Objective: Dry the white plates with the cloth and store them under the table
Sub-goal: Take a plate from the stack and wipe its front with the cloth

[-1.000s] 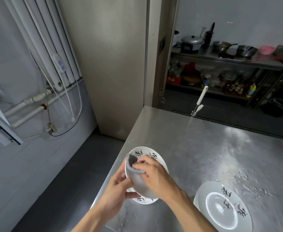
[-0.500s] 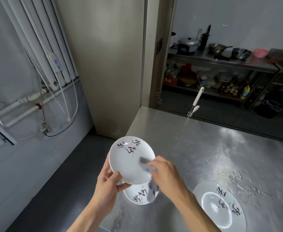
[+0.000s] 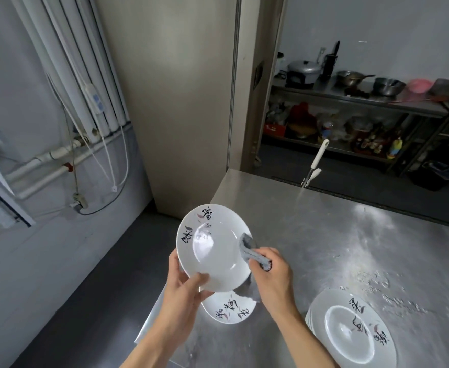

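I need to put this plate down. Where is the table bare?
The table is bare across its far half, beyond the held plate. Crowded near you: a lone plate below the held one, the plate stack right, droplets beyond it.

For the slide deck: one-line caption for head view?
Left hand holds white round ceramic plate; right hand presses grey cloth against its rim.

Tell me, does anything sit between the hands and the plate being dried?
Nothing visible does. The left hand holds the plate by its lower rim, and the right hand holds the grey cloth against its right edge.
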